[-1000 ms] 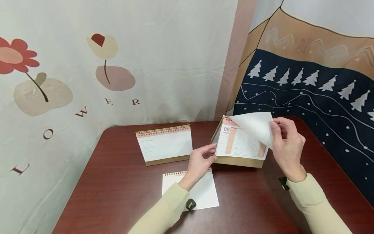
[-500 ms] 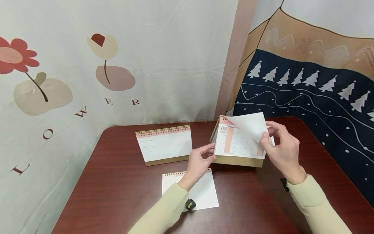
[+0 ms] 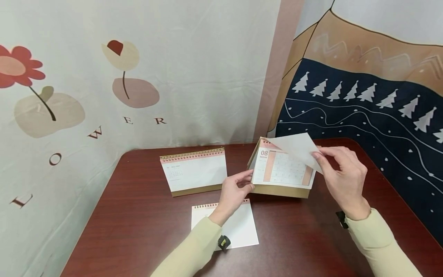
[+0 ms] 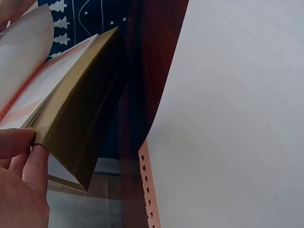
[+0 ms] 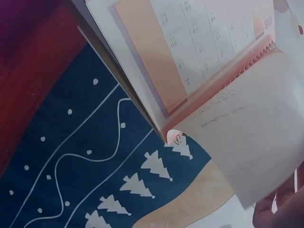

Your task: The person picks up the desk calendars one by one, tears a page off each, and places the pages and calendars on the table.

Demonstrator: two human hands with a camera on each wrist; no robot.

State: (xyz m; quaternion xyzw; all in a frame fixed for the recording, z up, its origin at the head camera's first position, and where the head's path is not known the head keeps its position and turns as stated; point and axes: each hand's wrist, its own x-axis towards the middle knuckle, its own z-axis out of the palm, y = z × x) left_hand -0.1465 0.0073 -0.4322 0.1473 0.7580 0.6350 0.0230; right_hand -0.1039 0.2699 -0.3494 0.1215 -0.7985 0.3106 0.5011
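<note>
A desk calendar [image 3: 283, 169] with a tan cardboard stand is upright at the right back of the table, its page showing "08". My left hand [image 3: 233, 194] grips its lower left corner; in the left wrist view the fingers [image 4: 35, 164] pinch the corner of the tan base. With thumb and fingers, my right hand [image 3: 347, 179] pinches the free edge of a lifted page [image 3: 297, 146], which slants up across the calendar's top right. The right wrist view shows that page [image 5: 251, 128] bent away from the red-edged binding, with "MONTHLY GOAL" printed on it.
A second desk calendar [image 3: 197, 171] stands at the left back. In front of it a white sheet [image 3: 240, 227] with a punched pink top edge lies flat, partly under my left forearm. The brown table [image 3: 131, 231] meets printed cloth backdrops [image 3: 207, 77] behind.
My right hand swung left with the lifted page, then back to the right, and the page's corner now points down right. The calendar shifted slightly left with my left hand on it.
</note>
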